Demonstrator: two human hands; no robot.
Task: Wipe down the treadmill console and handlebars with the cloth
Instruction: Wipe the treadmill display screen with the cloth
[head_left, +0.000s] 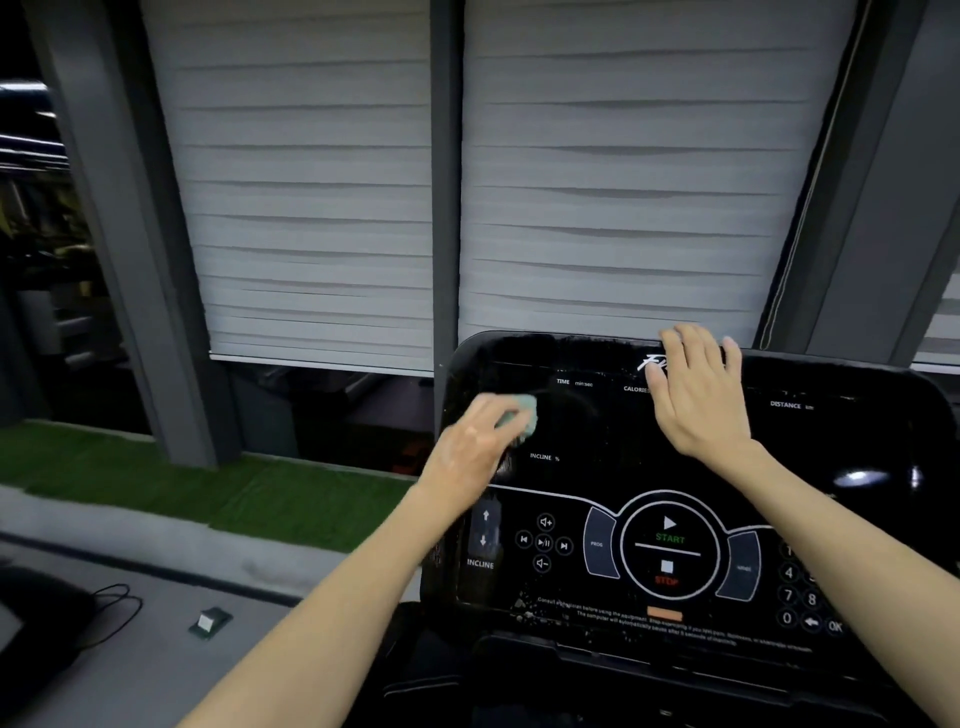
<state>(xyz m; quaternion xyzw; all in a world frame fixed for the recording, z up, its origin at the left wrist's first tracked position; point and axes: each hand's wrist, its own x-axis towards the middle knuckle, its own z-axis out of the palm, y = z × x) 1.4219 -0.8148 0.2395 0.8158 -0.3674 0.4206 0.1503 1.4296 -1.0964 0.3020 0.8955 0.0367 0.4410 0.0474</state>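
Nearest, along the lower edge of the console (597, 441), the round start and stop button (669, 545) and the incline arrows (484, 527) are seen, with pale specks scattered just under them. Further up, near the left edge of the console, the cloth (521, 413) is held bunched against the dark screen by the left hand (475, 441). The fingers are curled over it, though the hand is blurred and the exact pinch cannot be told. Only a small pale-green wad shows past the fingertips. The cloth is judged to be light, soft and limp. It is best gathered in the palm and pressed flat, so that no loose corner drags across the buttons. The glossy screen is judged smooth and easily smeared, so light, even pressure is called for. At the top edge of the console the right hand (701, 400) is laid flat with fingers spread, gripping nothing and apparently steadying the panel. The handlebars cannot be made out. Beyond the console, grey blinds (311, 208) are seen above a strip of green turf (156, 467).
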